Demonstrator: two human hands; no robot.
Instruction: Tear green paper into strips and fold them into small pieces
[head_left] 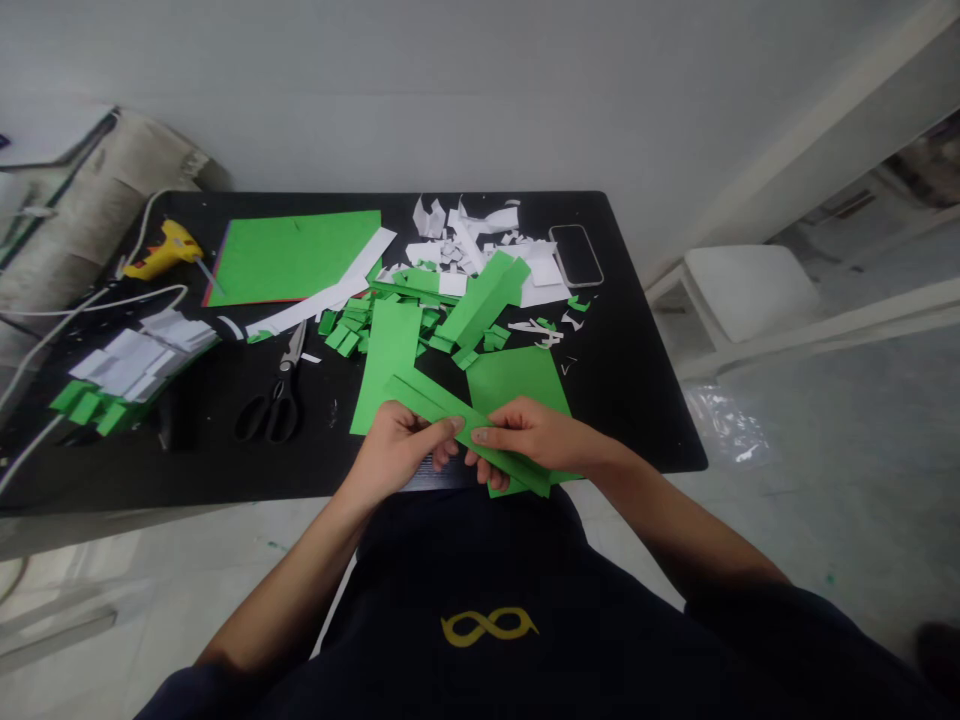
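Both my hands pinch a folded green paper strip (435,398) above the table's front edge, slanting down to the right. My left hand (401,445) grips its left part, thumb on top. My right hand (525,435) is closed on it just beside, thumb also on top, fingers curled beneath. Under and behind the strip lie a green paper piece (390,355) on the left and a wider green sheet (517,380) on the right. Farther back is a heap of small folded green pieces (349,325), with longer folded strips (484,305) over it.
Black scissors (281,395) lie left of my hands. A yellow glue gun (166,250) with a white cord and a white-and-green folded-paper piece (142,360) are farther left. White scraps (465,235), a phone (576,256) and a green sheet stack (292,255) lie at the back. A white stool (750,280) stands right.
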